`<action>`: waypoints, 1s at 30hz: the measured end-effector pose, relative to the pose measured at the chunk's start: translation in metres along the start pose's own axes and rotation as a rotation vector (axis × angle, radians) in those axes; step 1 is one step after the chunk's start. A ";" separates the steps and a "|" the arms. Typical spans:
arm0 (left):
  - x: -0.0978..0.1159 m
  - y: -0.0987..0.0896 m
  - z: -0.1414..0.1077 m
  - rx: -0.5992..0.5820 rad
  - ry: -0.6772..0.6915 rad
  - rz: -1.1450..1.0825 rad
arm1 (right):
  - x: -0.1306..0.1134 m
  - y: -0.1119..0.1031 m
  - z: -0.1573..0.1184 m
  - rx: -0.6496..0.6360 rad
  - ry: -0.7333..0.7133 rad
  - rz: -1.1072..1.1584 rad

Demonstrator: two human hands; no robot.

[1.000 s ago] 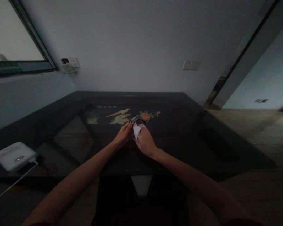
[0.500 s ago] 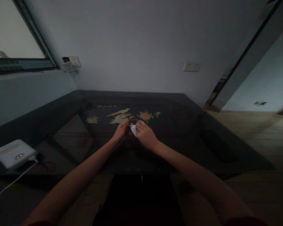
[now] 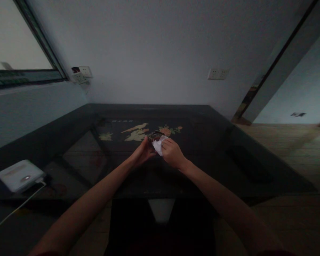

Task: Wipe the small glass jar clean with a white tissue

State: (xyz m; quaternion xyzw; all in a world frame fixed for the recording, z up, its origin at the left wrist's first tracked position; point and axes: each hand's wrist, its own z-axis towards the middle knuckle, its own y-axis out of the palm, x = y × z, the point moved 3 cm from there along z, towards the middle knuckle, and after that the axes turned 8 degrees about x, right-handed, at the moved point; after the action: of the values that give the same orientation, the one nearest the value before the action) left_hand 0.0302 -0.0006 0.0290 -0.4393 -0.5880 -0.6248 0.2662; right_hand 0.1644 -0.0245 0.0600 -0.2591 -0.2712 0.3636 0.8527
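Above the middle of the dark glass-topped table [image 3: 202, 142], my left hand [image 3: 142, 153] grips a small, dark, shiny, rounded object [image 3: 155, 135] by its left side. Its exact kind is too dim to make out. My right hand [image 3: 173, 153] is closed on a white tissue [image 3: 158, 145], which lies against the front right of that object. The tissue and my fingers cover part of it. Both hands are close together, with the right thumb and fingers pinching the tissue.
A white box-shaped device [image 3: 21, 176] with a cable [image 3: 17, 206] sits at the table's left. On the right lies a dark flat shape [image 3: 248, 163], hard to make out. Wall sockets [image 3: 218, 74] are beyond the table. Bird-and-flower decoration [image 3: 136, 131] shows on the tabletop.
Both hands have shifted slightly right with the object and tissue. More of the tissue shows now, and my right hand has moved a little away from my left. My legs have parted.
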 end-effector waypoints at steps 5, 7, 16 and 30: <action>-0.003 0.008 -0.006 -0.011 0.048 -0.234 | -0.009 -0.004 0.006 0.049 0.197 0.013; -0.002 0.006 -0.007 0.015 0.111 -0.222 | -0.015 -0.004 0.009 0.039 0.289 0.061; 0.008 0.004 -0.012 0.137 0.333 -0.029 | -0.026 -0.014 0.021 -0.143 0.369 0.030; 0.002 -0.002 -0.004 0.171 0.172 0.014 | -0.010 -0.002 0.007 -0.230 0.122 -0.138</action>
State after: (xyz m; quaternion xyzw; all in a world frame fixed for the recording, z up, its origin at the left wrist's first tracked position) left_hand 0.0267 -0.0036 0.0295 -0.3640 -0.6112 -0.6058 0.3563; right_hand 0.1546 -0.0316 0.0636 -0.3575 -0.2758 0.2541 0.8553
